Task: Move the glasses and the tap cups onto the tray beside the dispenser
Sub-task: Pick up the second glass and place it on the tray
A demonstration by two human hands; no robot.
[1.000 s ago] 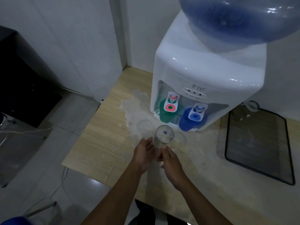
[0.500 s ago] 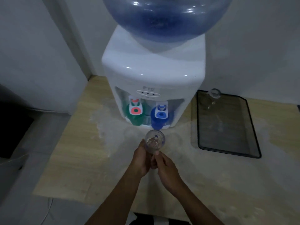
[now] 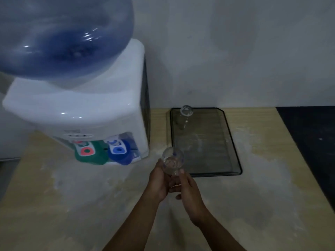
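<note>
A clear glass (image 3: pixel 172 160) with small blue marks is held above the counter between my left hand (image 3: pixel 159 180) and my right hand (image 3: pixel 188 192), just left of the tray's near corner. The dark-rimmed glass tray (image 3: pixel 233 142) lies right of the white dispenser (image 3: pixel 79 109). A second clear glass (image 3: pixel 186 113) stands at the tray's far left corner. A green cup (image 3: pixel 90 154) sits under the red tap and a blue cup (image 3: pixel 120 153) under the blue tap.
A large blue water bottle (image 3: pixel 59 35) tops the dispenser. The pale wooden counter (image 3: pixel 72 205) has whitish stains. A white wall runs behind. A dark surface (image 3: pixel 311 142) borders the counter on the right.
My view has swung right, so the dispenser now sits left and the tray is central. Both hands have carried the glass right, toward the tray's near-left corner.
</note>
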